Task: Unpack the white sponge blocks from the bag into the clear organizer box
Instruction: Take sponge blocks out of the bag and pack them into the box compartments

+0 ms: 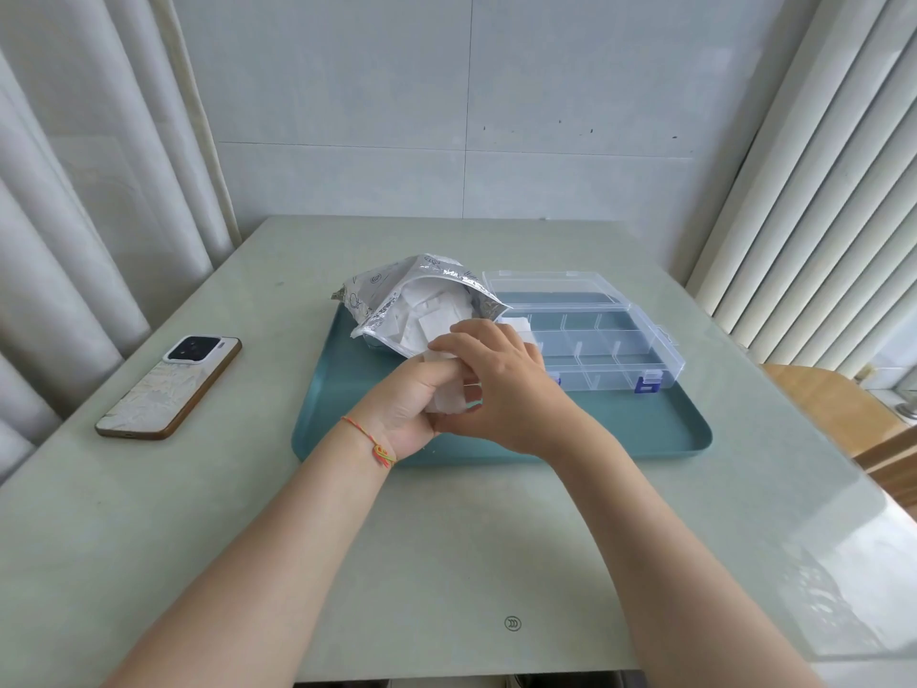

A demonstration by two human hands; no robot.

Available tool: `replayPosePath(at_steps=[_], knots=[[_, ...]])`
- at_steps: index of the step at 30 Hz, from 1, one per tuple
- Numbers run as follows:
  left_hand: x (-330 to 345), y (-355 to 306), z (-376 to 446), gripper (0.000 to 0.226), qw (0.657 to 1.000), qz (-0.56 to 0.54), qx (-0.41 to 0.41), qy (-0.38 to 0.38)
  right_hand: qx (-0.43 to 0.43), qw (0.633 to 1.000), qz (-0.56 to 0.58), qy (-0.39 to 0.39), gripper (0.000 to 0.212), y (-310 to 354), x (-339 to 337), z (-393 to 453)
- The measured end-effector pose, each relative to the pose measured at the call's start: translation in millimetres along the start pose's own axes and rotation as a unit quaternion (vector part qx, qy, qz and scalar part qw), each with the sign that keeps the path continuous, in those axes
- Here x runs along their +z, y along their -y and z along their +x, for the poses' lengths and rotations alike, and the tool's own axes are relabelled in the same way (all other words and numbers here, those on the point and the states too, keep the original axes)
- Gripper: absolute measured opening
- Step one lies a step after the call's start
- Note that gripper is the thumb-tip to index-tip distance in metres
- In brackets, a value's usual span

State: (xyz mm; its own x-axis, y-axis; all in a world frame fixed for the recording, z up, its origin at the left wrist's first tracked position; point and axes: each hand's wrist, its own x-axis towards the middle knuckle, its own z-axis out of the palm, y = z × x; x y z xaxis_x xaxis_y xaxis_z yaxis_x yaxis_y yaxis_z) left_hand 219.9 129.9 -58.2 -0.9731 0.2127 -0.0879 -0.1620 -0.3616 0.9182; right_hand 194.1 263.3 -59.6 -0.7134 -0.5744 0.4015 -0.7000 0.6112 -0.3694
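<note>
A silver foil bag (397,285) lies open on the teal tray (645,434), its mouth toward me and several white sponge blocks (422,315) showing inside. To its right stands the clear organizer box (610,340), lid open, with one white block (518,324) in a left compartment. Over the tray in front of the bag, my left hand (407,404) grips a stack of white sponge blocks (449,397). My right hand (501,384) lies over the same stack, its fingers curled round it.
A phone (168,387) lies face down on the pale green table (446,563) to the left of the tray. Curtains hang at both sides and a tiled wall is behind. A wooden chair (838,404) stands at the right edge.
</note>
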Motion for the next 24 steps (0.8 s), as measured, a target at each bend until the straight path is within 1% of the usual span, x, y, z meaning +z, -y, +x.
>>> replayPosePath(at_steps=[1,5,7,9,10,12,13,17,19,22,24], knots=[[0.1,0.2,0.4,0.012,1.000,0.004,0.001,0.000,0.000,1.000,0.001,0.001,0.076,-0.3,0.1,0.0],[-1.7,0.7,0.1,0.012,1.000,0.026,0.000,-0.011,0.001,1.000,0.009,0.030,0.090,-0.1,-2.1,-0.3],[-1.5,1.1,-0.7,0.014,0.999,0.046,0.007,-0.013,0.003,1.000,0.003,0.029,0.085,1.0,-1.8,0.0],[0.4,0.5,-1.8,0.013,0.998,0.061,0.020,0.004,0.009,1.000,-0.005,0.016,0.078,1.5,-2.3,0.7],[0.6,0.4,-1.6,0.017,0.998,0.062,0.024,0.012,0.011,1.000,-0.008,0.010,0.078,1.4,-3.0,1.1],[0.2,0.1,-0.8,0.026,0.998,0.052,0.022,0.023,0.012,1.000,-0.007,0.009,0.084,0.8,-3.9,0.8],[1.4,-0.5,-1.6,0.026,0.998,0.047,0.023,0.028,0.012,1.000,-0.006,0.011,0.085,0.6,-3.3,0.5],[0.2,0.8,-0.9,0.023,0.999,0.010,0.017,0.037,0.007,1.000,-0.018,0.004,0.075,1.2,-0.5,0.1],[-2.0,3.0,0.9,0.022,1.000,-0.001,0.010,0.030,0.007,1.000,-0.018,0.014,0.074,1.4,-1.3,0.5],[-1.8,2.6,1.4,0.019,1.000,0.005,0.007,0.007,0.012,0.998,0.024,0.055,0.082,2.1,-5.7,-1.1],[-1.8,0.9,1.7,0.022,0.999,0.031,0.013,0.007,0.021,0.993,0.103,0.058,0.077,0.6,-12.6,-1.7]])
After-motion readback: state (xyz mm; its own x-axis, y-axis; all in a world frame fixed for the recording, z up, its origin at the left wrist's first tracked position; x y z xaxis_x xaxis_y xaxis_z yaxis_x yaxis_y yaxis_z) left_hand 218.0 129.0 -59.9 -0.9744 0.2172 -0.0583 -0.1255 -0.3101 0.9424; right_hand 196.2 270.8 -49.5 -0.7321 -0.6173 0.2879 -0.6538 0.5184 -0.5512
